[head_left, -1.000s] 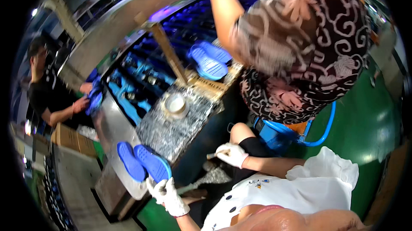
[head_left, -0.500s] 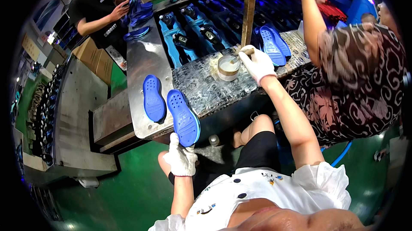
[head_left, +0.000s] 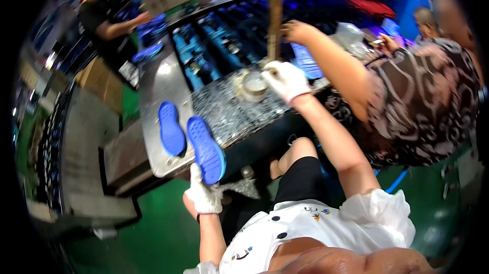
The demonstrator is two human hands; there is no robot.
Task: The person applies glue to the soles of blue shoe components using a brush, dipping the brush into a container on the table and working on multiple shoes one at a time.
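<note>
My left hand (head_left: 204,192), in a white knit glove, grips the lower end of a blue shoe sole (head_left: 206,146) with holes at its far end. The sole is tilted over the near edge of the bench. A second blue sole (head_left: 171,129) lies to its left on the bare metal. In a white glove, my right hand (head_left: 286,81) is closed around a brush, mostly hidden by the fingers and motion blur. It hovers at the right side of a small round pot (head_left: 254,86) of whitish contents. I cannot tell whether the brush tip touches the pot.
A co-worker in a patterned top (head_left: 420,101) sits close on my right, an arm reaching across beside more blue soles (head_left: 306,61). Behind the bench is a rack of shoes (head_left: 189,55). An upright post (head_left: 274,24) rises beyond the pot. Another person (head_left: 104,24) stands far left.
The whole view has shifted and blurred. The co-worker's raised arm has come down toward the post and soles. My right hand stays by the pot; my left still holds the sole.
</note>
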